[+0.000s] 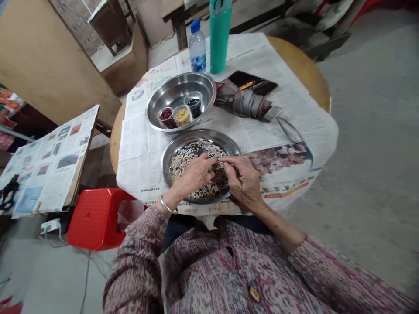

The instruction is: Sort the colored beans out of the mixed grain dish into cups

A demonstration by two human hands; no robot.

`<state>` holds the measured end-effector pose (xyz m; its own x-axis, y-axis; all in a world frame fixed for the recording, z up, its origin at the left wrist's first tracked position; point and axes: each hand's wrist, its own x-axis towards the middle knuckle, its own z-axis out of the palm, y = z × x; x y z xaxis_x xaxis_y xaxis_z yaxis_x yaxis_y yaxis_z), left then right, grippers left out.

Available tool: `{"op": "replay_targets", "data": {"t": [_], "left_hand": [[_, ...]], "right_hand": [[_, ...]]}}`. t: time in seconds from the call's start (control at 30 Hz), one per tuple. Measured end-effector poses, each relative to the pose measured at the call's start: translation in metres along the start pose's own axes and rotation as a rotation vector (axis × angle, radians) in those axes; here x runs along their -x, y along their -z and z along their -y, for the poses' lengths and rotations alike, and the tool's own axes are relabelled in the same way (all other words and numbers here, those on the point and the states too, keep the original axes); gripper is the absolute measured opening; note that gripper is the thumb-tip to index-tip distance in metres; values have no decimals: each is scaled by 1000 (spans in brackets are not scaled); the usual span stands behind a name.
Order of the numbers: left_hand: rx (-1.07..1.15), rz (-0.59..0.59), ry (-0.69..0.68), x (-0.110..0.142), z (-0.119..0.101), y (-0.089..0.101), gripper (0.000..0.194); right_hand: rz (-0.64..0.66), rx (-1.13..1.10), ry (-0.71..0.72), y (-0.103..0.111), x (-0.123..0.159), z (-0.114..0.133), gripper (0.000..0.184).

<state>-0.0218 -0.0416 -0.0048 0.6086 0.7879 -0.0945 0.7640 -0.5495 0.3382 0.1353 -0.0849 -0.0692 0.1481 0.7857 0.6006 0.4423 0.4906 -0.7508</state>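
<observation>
A round steel plate point(167, 174) holds a spread layer of mixed grains and beans point(183, 157), mostly pale with yellow, dark red and black ones among them. My left hand point(198, 172) is over the middle of the plate, fingers curled down at the grains. From the plate's right side my right hand point(244, 181) reaches in, thumb and forefinger close together and pointing at the left fingertips. Anything between the fingers of either hand is too small to make out. Just behind, a steel basin point(157, 100) contains clear cups of red beans point(166, 117), yellow beans point(182, 116) and black beans point(194, 105).
Newspaper point(294, 113) covers the round wooden table point(306, 61). A blue-capped water bottle point(197, 50), a teal bottle point(219, 39), a phone point(252, 83) and a folded grey umbrella point(244, 101) stand or lie behind the plate. A red stool point(94, 218) is at the left.
</observation>
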Motion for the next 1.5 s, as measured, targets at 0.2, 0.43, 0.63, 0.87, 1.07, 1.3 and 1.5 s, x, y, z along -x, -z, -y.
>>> {"op": "replay_targets", "data": {"t": [0.2, 0.43, 0.63, 0.87, 1.07, 1.3, 1.5], "left_hand": [[79, -53, 64, 3, 13, 11, 19], [-53, -72, 217, 60, 16, 35, 18], [-200, -69, 200, 47, 0, 22, 50], [-19, -76, 103, 0, 3, -1, 23], [25, -251, 165, -5, 23, 1, 19], [-33, -305, 321, 53, 36, 23, 20], [-98, -200, 269, 42, 11, 15, 37]], "right_hand": [[-8, -10, -3, 1, -1, 1, 18], [-14, -15, -14, 1, -1, 2, 17], [-3, 5, 5, 1, 0, 0, 17], [-6, -7, -16, 0, 0, 0, 18], [-1, 5, -29, 1, -1, 2, 18], [4, -6, -39, 2, -1, 3, 16], [2, -8, -20, 1, -1, 2, 17]]}}
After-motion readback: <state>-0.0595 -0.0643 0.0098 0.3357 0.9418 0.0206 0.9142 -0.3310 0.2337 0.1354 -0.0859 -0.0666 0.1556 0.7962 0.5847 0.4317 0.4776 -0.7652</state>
